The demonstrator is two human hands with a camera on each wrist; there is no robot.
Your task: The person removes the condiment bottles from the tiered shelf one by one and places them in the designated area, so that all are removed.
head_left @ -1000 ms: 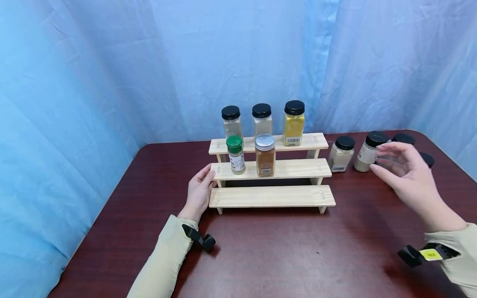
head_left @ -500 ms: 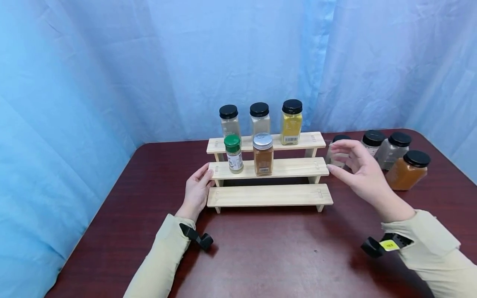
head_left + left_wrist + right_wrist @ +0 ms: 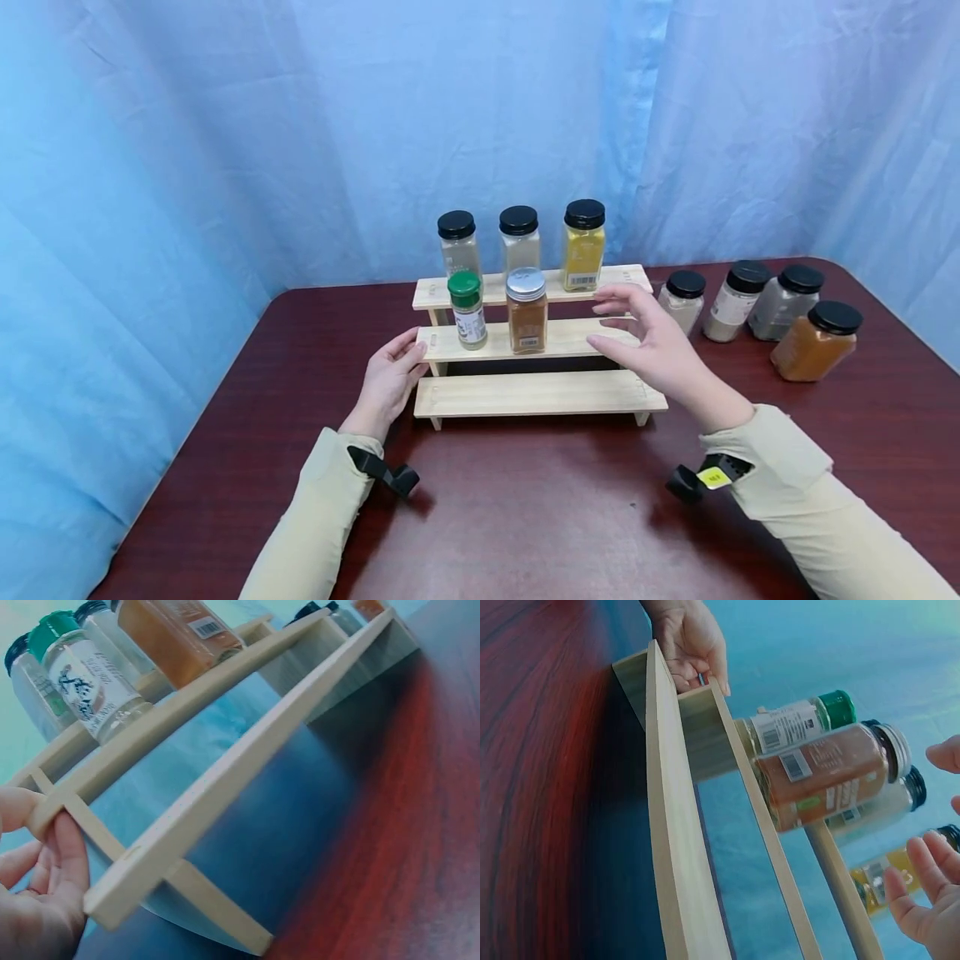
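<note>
A three-step wooden spice rack (image 3: 540,393) stands on the table. My left hand (image 3: 390,379) grips the left end of its middle step, thumb and fingers around the board in the left wrist view. Over the right part of that step hovers my right hand (image 3: 652,346), fingers spread and slightly bent, holding nothing. Left of it on the middle step stand a silver-lidded jar of brown spice (image 3: 527,321) and a small green-capped shaker (image 3: 468,317). On the top step are a black-lidded jar of yellow powder (image 3: 583,254) and two paler black-lidded jars (image 3: 520,242), (image 3: 458,246).
Right of the rack, several black-lidded jars stand on the dark red table (image 3: 525,517): a pale one (image 3: 681,310), a white-labelled one (image 3: 731,307), a greyish one (image 3: 782,312) and an orange-brown one (image 3: 810,350). A blue curtain (image 3: 375,142) hangs behind.
My right hand has moved left from the jars at the right to above the middle step, uncovering those jars. My left hand keeps its grip on the rack.
</note>
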